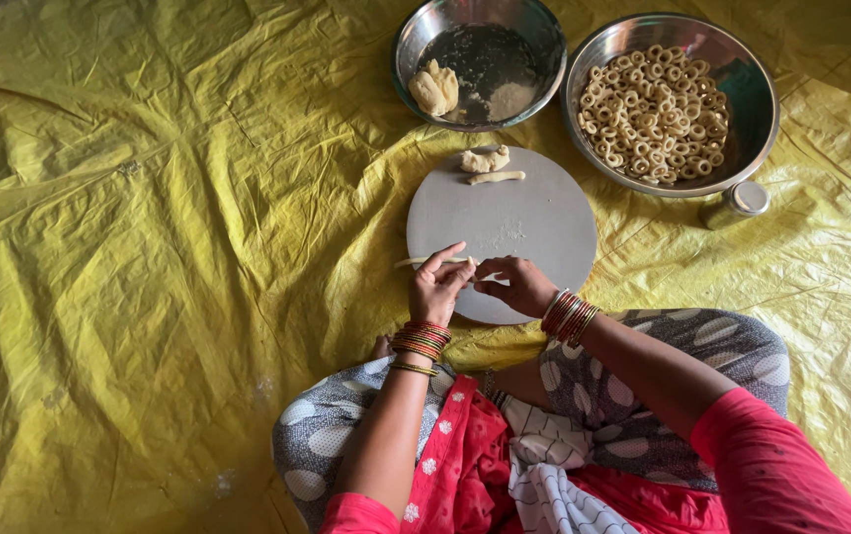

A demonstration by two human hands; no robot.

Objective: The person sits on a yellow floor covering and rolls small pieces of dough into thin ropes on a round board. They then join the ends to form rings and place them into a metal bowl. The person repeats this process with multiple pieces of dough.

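While wide yellow sheet [149, 247] spreads bare toward nine o'clock, the left hand [435, 287] and right hand [516, 285] meet at the round board's [534, 222] six o'clock edge, each grip pinching a thin dough strand [432, 261]. At twelve o'clock, one steel bowl [416, 40] holds dough lumps [434, 89]; at one o'clock, another bowl [757, 99] holds dough rings [655, 114].

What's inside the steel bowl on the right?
The right steel bowl holds a heap of small dough rings. The pile hides most of the bowl's bottom and any rings underneath.
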